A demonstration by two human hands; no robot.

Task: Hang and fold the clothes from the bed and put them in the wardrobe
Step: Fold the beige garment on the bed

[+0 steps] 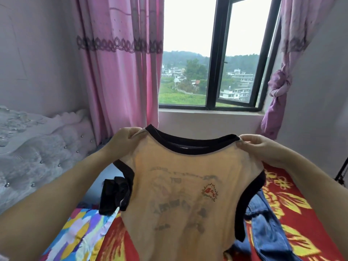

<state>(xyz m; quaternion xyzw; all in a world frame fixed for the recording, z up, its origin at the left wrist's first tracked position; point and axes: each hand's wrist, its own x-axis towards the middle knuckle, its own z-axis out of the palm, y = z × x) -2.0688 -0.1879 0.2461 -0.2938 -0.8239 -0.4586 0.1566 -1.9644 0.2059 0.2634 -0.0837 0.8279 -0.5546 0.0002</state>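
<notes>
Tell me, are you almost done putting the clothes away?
Not nearly. Nothing looks folded or hung yet. Both hands, left and right, hold up the orange top by its shoulders. Black clothing and blue jeans lie on the bed.

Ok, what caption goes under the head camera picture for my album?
Both hands, left and right, hold up a cream T-shirt above the bed.

A bedroom in a home. Below the hands lies a bed (pixel 293 219) with a red flowered cover, clothes strewn on it, among them jeans (pixel 267 228). Left of the hands stands a tufted grey headboard (pixel 37 157). Beyond the hands, pink curtains (pixel 120 72) frame a dark-framed window (pixel 216 59) looking over houses and green hills.
</notes>
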